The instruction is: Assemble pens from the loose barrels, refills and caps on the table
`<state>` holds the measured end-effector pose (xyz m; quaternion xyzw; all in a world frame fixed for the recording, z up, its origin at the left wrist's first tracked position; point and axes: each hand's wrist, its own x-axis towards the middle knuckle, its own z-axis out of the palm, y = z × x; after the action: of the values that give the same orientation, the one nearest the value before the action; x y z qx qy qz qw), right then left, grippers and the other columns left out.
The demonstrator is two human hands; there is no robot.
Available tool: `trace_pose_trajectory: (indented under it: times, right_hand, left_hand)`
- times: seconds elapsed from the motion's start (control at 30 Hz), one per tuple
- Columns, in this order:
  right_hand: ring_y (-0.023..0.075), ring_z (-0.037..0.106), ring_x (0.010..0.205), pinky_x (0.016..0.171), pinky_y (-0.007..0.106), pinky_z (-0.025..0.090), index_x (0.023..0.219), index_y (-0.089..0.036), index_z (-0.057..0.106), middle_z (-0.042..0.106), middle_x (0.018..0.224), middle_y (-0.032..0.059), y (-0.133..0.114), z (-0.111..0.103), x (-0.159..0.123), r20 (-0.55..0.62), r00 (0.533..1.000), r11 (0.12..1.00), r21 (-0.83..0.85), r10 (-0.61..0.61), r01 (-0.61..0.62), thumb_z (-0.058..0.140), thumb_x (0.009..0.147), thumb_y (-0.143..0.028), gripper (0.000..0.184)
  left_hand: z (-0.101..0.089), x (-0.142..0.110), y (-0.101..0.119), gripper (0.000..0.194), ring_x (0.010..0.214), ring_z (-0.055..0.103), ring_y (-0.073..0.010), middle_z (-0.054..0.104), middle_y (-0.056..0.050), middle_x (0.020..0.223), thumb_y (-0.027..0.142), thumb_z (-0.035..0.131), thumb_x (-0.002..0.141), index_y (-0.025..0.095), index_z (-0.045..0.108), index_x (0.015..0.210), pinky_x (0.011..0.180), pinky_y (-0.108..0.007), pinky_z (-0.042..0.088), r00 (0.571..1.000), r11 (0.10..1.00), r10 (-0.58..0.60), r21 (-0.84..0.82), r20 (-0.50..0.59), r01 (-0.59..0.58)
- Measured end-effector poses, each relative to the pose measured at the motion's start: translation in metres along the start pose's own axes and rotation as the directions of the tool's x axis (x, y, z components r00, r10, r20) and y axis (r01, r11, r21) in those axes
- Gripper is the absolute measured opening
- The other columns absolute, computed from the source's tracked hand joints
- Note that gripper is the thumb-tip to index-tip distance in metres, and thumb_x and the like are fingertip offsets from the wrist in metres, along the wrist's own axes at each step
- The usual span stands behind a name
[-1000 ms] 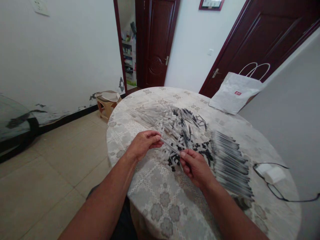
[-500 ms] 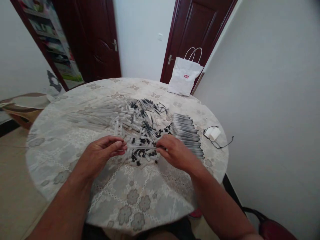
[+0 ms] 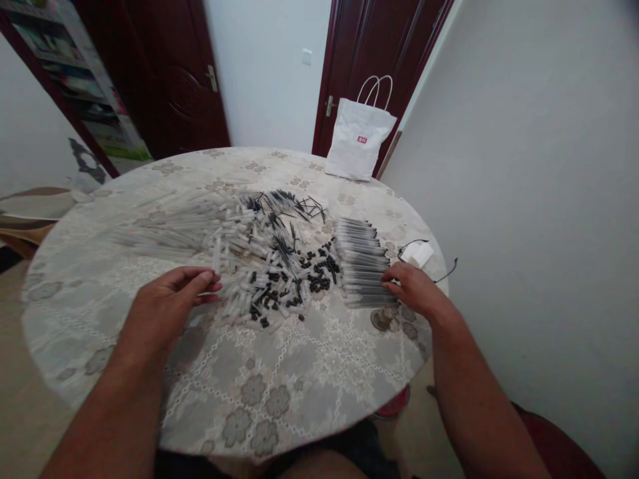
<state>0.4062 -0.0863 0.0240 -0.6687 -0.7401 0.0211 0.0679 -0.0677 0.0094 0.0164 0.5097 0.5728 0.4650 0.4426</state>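
My right hand (image 3: 413, 287) is closed at the right end of a row of clear pens with dark tips (image 3: 362, 266), its fingers pinching the end of a pen that lies among the others. To the left, my left hand (image 3: 172, 299) hovers by the pile's edge with thumb and fingertips together; anything between them is too small to make out. Between my hands lie small black plugs (image 3: 322, 276), loose white caps (image 3: 239, 296) and thin black-tipped refills (image 3: 284, 249). Clear pen barrels (image 3: 164, 229) are heaped farther left.
A patterned cloth covers the round table (image 3: 279, 399). Eyeglasses (image 3: 446, 271) and a white object (image 3: 417, 254) lie beyond my right hand. A white paper bag (image 3: 360, 143) stands at the far edge, and a wall (image 3: 539, 199) rises on the right.
My right hand has moved right with a pen, from the middle of the pile to the pen row. My left hand has drawn slightly left, away from that pen. The view has shifted a little.
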Motion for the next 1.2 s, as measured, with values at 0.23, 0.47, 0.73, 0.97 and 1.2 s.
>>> trace_pose_trajectory:
  times: [0.23, 0.47, 0.73, 0.97, 1.2]
  right_hand:
    - [0.0218, 0.065, 0.094, 0.087, 0.03, 0.047, 0.101, -0.019, 0.077, 0.071, 0.098, 0.0086, -0.002, 0.002, 0.0, 0.012, 1.0, 1.0, 0.012, -0.018, 0.018, 0.059, 0.09, -0.016, 0.021]
    - [0.0235, 0.066, 0.092, 0.085, 0.033, 0.048, 0.106, -0.017, 0.074, 0.073, 0.101, 0.011, -0.054, -0.018, 0.015, -0.12, 0.987, 0.993, 0.038, -0.111, 0.116, 0.052, 0.097, -0.025, 0.025]
    - [0.0225, 0.067, 0.09, 0.08, 0.03, 0.045, 0.101, -0.021, 0.073, 0.074, 0.097, 0.01, -0.166, -0.016, 0.074, 0.001, 0.979, 0.978, 0.051, -0.205, 0.204, 0.059, 0.095, -0.024, 0.015]
    - [0.0244, 0.068, 0.095, 0.078, 0.03, 0.045, 0.102, -0.016, 0.068, 0.072, 0.102, 0.0154, -0.2, 0.027, 0.103, -0.006, 1.0, 0.994, -0.105, 0.014, -0.015, 0.054, 0.099, -0.037, 0.025]
    - [0.0251, 0.069, 0.09, 0.073, 0.031, 0.044, 0.099, -0.017, 0.066, 0.072, 0.098, 0.0145, -0.2, 0.05, 0.107, -0.055, 0.998, 0.992, -0.117, 0.043, -0.049, 0.051, 0.1, -0.034, 0.023]
  left_hand:
    - [-0.006, 0.001, 0.001, 0.028, 0.082, 0.075, -0.0257, 0.077, -0.007, 0.088, 0.046, 0.075, 0.077, 0.021, 0.073, 0.092, 0.08, -0.041, 0.065, 0.999, 0.996, 0.02, 0.089, -0.028, -0.017]
    - [-0.014, 0.007, -0.012, 0.032, 0.082, 0.073, -0.0256, 0.077, -0.006, 0.086, 0.049, 0.062, 0.082, 0.022, 0.073, 0.096, 0.071, -0.032, 0.058, 0.99, 0.911, 0.134, 0.398, -0.046, -0.105]
    - [-0.013, 0.003, -0.013, 0.028, 0.084, 0.071, -0.0258, 0.077, -0.007, 0.091, 0.043, 0.057, 0.087, 0.023, 0.074, 0.095, 0.08, -0.034, 0.051, 0.971, 0.785, 0.237, 0.583, 0.028, -0.208]
    - [-0.015, 0.008, -0.027, 0.026, 0.087, 0.07, -0.0267, 0.077, -0.009, 0.095, 0.041, 0.056, 0.089, 0.023, 0.073, 0.099, 0.079, -0.035, 0.049, 0.963, 0.749, 0.261, 0.617, 0.061, -0.242]
    - [-0.006, 0.015, -0.028, 0.025, 0.09, 0.069, -0.0276, 0.075, -0.012, 0.101, 0.032, 0.061, 0.088, 0.02, 0.071, 0.108, 0.081, -0.035, 0.047, 0.97, 0.718, 0.238, 0.665, 0.041, -0.204]
